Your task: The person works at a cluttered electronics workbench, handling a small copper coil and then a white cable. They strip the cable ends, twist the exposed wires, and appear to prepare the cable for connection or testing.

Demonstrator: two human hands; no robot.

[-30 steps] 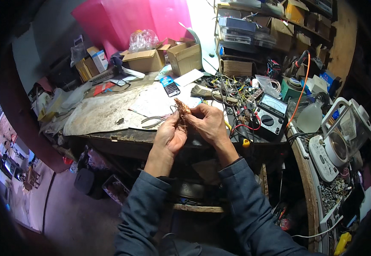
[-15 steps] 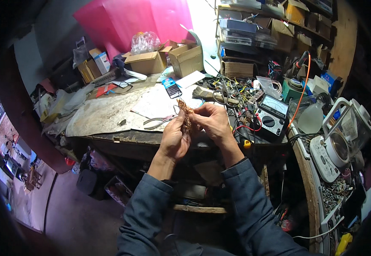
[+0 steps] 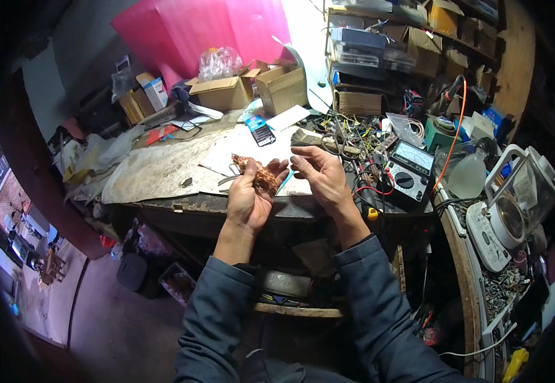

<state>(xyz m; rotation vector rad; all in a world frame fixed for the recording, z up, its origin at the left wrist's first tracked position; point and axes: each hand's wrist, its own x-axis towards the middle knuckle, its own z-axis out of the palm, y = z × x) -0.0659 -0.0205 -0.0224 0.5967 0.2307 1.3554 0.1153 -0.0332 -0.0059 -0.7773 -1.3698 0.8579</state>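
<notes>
A tangled bundle of reddish copper wire (image 3: 263, 179) lies across the palm of my left hand (image 3: 247, 207), with the thumb pressed over it and the fingers curled around. To the right, my right hand (image 3: 328, 184) is apart from the bundle; its fingers point left, thumb and forefinger separated, with nothing visible between them. Both hands are above the front edge of the workbench. Behind my left hand, a pair of pliers (image 3: 226, 180) shows only in part. A blue pen-like stick (image 3: 286, 181) lies between the hands on white paper (image 3: 226, 153).
A blue and black card (image 3: 261, 133) lies beyond the hands. On the right are an analog multimeter (image 3: 408, 172) with red leads, scissors, a heap of wire scraps (image 3: 367, 131) and a glass jug appliance (image 3: 514, 204). Cardboard boxes (image 3: 281, 88) stand at the back.
My right hand has let go of the copper bundle and moved away to the right, its fingers loosening. The left hand has shifted slightly left and turned palm up, keeping the bundle.
</notes>
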